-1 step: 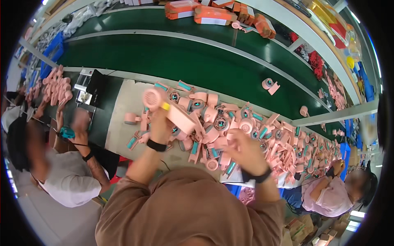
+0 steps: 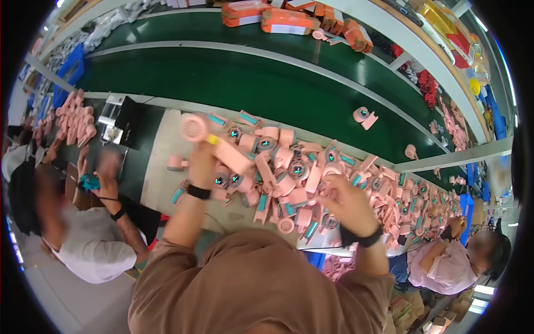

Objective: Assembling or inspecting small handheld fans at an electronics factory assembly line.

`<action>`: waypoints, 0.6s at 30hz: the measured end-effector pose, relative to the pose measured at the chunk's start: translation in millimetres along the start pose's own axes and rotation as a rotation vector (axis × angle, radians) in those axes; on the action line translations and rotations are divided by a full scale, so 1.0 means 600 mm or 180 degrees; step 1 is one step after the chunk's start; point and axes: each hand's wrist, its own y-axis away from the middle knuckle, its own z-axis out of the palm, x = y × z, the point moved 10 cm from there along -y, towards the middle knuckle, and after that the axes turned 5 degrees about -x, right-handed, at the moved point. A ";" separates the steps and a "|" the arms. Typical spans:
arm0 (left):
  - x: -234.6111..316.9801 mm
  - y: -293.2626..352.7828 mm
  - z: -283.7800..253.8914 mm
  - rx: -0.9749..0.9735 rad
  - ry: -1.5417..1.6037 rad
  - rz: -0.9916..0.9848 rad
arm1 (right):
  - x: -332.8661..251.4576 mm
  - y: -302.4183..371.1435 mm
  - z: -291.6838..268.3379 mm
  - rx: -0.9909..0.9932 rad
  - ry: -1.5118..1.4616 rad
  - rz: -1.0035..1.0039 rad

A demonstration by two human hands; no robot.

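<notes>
My left hand (image 2: 201,170) is closed round a pink handheld fan (image 2: 232,156) near its neck, where a yellow piece shows. The fan's round, slotted head points to the upper left, its handle to the lower right. It is held above the left end of a big pile of pink fan parts (image 2: 286,183). Over the middle of the pile hovers my right hand (image 2: 353,206), fingers bent, thumb apart from them. I see nothing held in it. Many pieces in the pile have teal strips or dark round faces with small lit displays.
A green conveyor (image 2: 233,78) runs behind the pile, with a loose pink fan (image 2: 365,117) on it. Orange packs (image 2: 289,21) lie at the back. A black and silver machine (image 2: 117,119) stands at left. Co-workers sit on both sides, one holding a teal tool (image 2: 89,181).
My left hand has moved left with the fan in it. My right hand has shifted right and slightly down over the pile, its fingers a little more bent.
</notes>
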 end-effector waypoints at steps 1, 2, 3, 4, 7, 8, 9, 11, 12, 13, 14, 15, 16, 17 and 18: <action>-0.010 -0.029 -0.037 0.0226 0.1279 -0.1046 | 0.020 -0.004 -0.048 0.0062 0.0277 0.0071; 0.038 -0.056 -0.102 0.0657 -0.1070 0.0876 | 0.060 -0.008 -0.083 -0.0042 0.0263 0.0167; 0.016 -0.101 -0.154 0.0294 -0.0878 0.0196 | 0.123 -0.012 -0.123 -0.0119 0.0589 0.0488; -0.027 -0.121 -0.200 0.0416 -0.1193 -0.0210 | 0.164 -0.029 -0.161 -0.0033 0.0490 0.0632; -0.104 -0.183 -0.246 -0.0086 -0.3828 -0.0844 | 0.342 -0.088 -0.246 0.0588 0.0636 0.1072; -0.249 -0.182 -0.300 -0.0644 -0.4909 -0.0091 | 0.394 -0.124 -0.256 0.0730 0.0682 0.1025; -0.291 -0.188 -0.260 -0.1502 -0.5815 -0.0065 | 0.478 -0.152 -0.248 0.0823 0.0496 0.0903; -0.353 -0.175 -0.275 -0.1636 -0.5860 -0.0263 | 0.593 -0.217 -0.198 0.0757 0.0778 0.0915; -0.364 -0.168 -0.280 -0.1571 -0.5815 -0.0717 | 0.645 -0.246 -0.165 0.0796 0.0756 0.1259; -0.411 -0.146 -0.304 -0.1751 -0.5561 -0.0869 | 0.643 -0.281 -0.137 0.0718 0.0918 0.1382; -0.415 -0.147 -0.335 -0.0978 -0.4341 -0.1414 | 0.651 -0.302 -0.109 0.0615 0.0935 0.1471; -0.380 -0.148 -0.323 -0.0798 -0.3910 -0.1569 | 0.645 -0.322 -0.094 0.0655 0.1218 0.1646; -0.413 -0.141 -0.346 -0.0860 -0.4039 -0.1399 | 0.654 -0.338 -0.083 0.1030 0.1590 0.1350; -0.394 -0.142 -0.333 -0.0804 -0.3809 -0.1508 | 0.646 -0.351 -0.068 0.0920 0.1940 0.1159; -0.370 -0.142 -0.318 -0.0751 -0.3576 -0.1610 | 0.636 -0.362 -0.051 0.0809 0.2289 0.0968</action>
